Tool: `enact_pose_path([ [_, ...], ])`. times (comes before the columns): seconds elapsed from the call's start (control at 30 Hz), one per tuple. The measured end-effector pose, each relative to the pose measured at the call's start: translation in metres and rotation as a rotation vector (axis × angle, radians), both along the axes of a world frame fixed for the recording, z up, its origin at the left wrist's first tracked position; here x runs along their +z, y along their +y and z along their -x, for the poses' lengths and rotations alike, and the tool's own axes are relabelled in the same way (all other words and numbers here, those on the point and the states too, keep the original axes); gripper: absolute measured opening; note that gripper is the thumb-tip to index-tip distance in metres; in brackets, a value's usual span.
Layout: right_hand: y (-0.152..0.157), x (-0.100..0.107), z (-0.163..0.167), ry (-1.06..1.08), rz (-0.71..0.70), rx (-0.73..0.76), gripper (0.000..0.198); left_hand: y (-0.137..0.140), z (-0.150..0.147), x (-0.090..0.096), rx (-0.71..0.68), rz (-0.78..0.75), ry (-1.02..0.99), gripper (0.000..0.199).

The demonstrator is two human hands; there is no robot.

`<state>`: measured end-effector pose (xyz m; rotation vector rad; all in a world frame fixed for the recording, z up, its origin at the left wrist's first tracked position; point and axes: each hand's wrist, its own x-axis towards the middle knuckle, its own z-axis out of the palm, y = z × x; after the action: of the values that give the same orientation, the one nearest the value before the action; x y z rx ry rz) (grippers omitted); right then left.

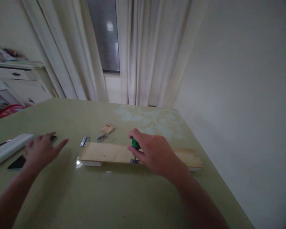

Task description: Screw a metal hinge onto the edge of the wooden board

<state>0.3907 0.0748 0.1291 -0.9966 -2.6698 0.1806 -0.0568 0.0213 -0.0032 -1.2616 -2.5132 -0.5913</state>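
My right hand (154, 152) is closed around the green handle of a screwdriver (135, 143). Its shaft points down at a small metal hinge (134, 161) on the front edge of a long wooden board (109, 152). White blocks (91, 163) show beneath the board's ends. Off to the left, my left hand (41, 149) has its fingers spread, over or beside a dark flat object (17, 163) and a long white object (13, 148); whether it touches them I cannot tell. Behind the board lie another hinge (85, 141) and more metal hinge pieces (102, 137).
A small square wooden piece (107, 128) sits on the green table (105, 200) behind the hinges. The wall (248, 105) runs along the table's right side. Curtains (154, 57) hang at the back, and a white cabinet (21, 79) stands at the far left.
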Motion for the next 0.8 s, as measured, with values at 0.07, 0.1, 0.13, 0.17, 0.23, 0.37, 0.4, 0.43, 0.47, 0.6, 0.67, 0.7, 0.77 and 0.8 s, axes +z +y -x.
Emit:
enact_pose_path([
  [0.07,-0.001,-0.001,-0.001,0.015,0.008,0.01,0.025,0.0,-0.073,-0.002,-0.231,-0.073,0.015,0.056],
  [0.1,-0.001,-0.002,-0.001,0.027,0.013,0.016,0.026,-0.002,-0.109,-0.005,-0.449,-0.136,0.023,0.045],
  [0.13,-0.001,-0.002,-0.002,0.04,0.018,0.022,0.026,-0.004,-0.144,-0.007,-0.64,-0.183,0.043,0.037],
  [0.17,0.0,-0.003,-0.003,0.055,0.021,0.027,0.026,-0.005,-0.175,-0.011,-0.806,-0.197,0.056,0.029],
  [0.23,0.001,-0.003,-0.005,0.076,0.026,0.038,0.026,-0.004,-0.22,-0.017,-1.0,-0.151,0.023,0.029],
  [0.37,0.002,-0.002,-0.008,0.08,0.039,0.038,0.026,0.009,-0.247,-0.027,-1.043,-0.05,-0.092,0.023],
  [0.4,0.002,-0.001,-0.008,0.079,0.041,0.035,0.026,0.012,-0.246,-0.029,-1.04,-0.037,-0.125,0.021],
  [0.43,0.002,0.0,-0.009,0.081,0.041,0.035,0.025,0.015,-0.243,-0.03,-1.036,-0.038,-0.154,0.02],
  [0.47,0.001,0.0,-0.009,0.085,0.039,0.037,0.025,0.016,-0.241,-0.032,-1.034,-0.046,-0.173,0.018],
  [0.6,0.001,0.001,-0.007,0.101,0.034,0.066,0.02,0.013,-0.24,-0.036,-1.0,-0.145,-0.14,0.01],
  [0.67,0.001,0.001,-0.004,0.105,0.035,0.073,0.02,0.01,-0.244,-0.036,-1.003,-0.19,-0.104,0.004],
  [0.7,0.001,0.0,-0.002,0.106,0.034,0.072,0.02,0.01,-0.245,-0.036,-1.006,-0.208,-0.089,0.005],
  [0.77,0.0,-0.001,0.0,0.111,0.03,0.073,0.019,0.009,-0.247,-0.036,-1.011,-0.236,-0.066,0.01],
  [0.8,0.0,-0.001,0.0,0.113,0.031,0.078,0.019,0.009,-0.247,-0.036,-1.01,-0.243,-0.06,0.011],
])
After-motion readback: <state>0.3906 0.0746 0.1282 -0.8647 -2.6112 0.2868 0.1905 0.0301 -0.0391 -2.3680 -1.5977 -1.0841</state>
